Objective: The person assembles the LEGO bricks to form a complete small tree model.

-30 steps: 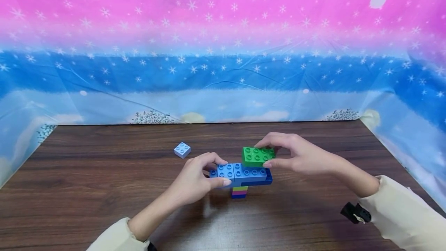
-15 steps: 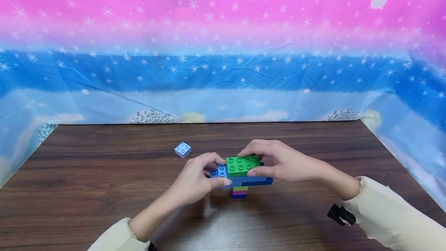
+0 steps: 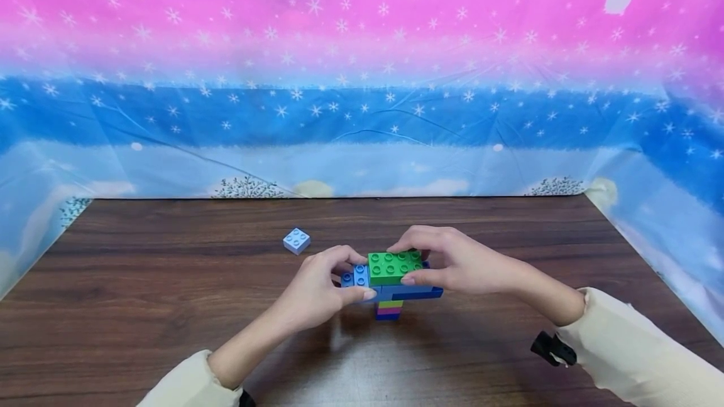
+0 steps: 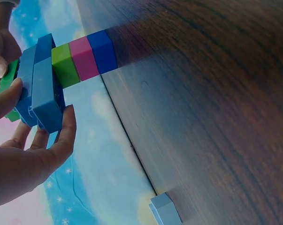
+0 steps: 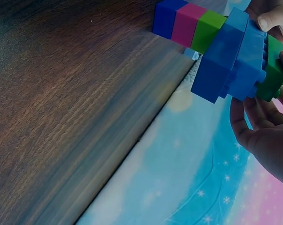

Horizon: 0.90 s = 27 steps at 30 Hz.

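Observation:
A green brick (image 3: 390,269) sits over a layer of light blue bricks (image 3: 360,276), and my right hand (image 3: 452,262) pinches it between thumb and fingers. Some blue studs show at the layer's edge in the right wrist view; whether the green brick is pressed fully down I cannot tell. Below lies a darker blue layer (image 5: 221,61). A narrow column of a yellow-green brick (image 4: 65,65), a pink brick (image 4: 84,57) and a dark blue brick (image 4: 103,50) bears it all upright on the table. My left hand (image 3: 317,294) grips the left end of the blue layers.
A single pale blue brick (image 3: 296,241) lies on the dark wooden table (image 3: 170,269), beyond my left hand. A printed cloth (image 3: 362,118) hangs along the table's back edge and both sides.
My right hand has moved left and down with the green brick, from above the right end of the blue layer onto its middle. The left hand has kept its place.

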Tool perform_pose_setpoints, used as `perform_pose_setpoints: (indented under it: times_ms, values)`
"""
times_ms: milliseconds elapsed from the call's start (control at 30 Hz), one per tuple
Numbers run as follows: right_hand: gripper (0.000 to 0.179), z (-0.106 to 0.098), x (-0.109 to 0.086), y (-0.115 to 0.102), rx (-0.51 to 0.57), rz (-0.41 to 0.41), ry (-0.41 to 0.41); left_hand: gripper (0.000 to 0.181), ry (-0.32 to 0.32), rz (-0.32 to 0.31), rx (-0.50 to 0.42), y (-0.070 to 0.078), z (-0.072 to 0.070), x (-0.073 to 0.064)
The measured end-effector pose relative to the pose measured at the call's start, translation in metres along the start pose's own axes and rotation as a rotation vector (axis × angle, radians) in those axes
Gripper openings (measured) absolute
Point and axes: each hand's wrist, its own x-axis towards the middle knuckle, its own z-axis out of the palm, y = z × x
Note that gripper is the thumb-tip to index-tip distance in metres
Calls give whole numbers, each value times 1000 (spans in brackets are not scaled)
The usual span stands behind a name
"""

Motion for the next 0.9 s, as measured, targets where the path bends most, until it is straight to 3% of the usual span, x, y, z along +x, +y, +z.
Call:
perform_pose_setpoints:
  times_ms: [233,467,700,900]
  values:
    - [33,0,2,-1,10,-8,5,30,-30,-14,-16,0,-1,0]
    - [32,-1,3,-1,24,-1,0,31,-43,20,29,-1,-3,0]
    - [31,-2,3,-1,21,0,-5,41,-64,42,-23,1,-4,-1]
    - [31,-2,2,-2,22,-1,-1,30,-72,61,-19,3,-3,-2]
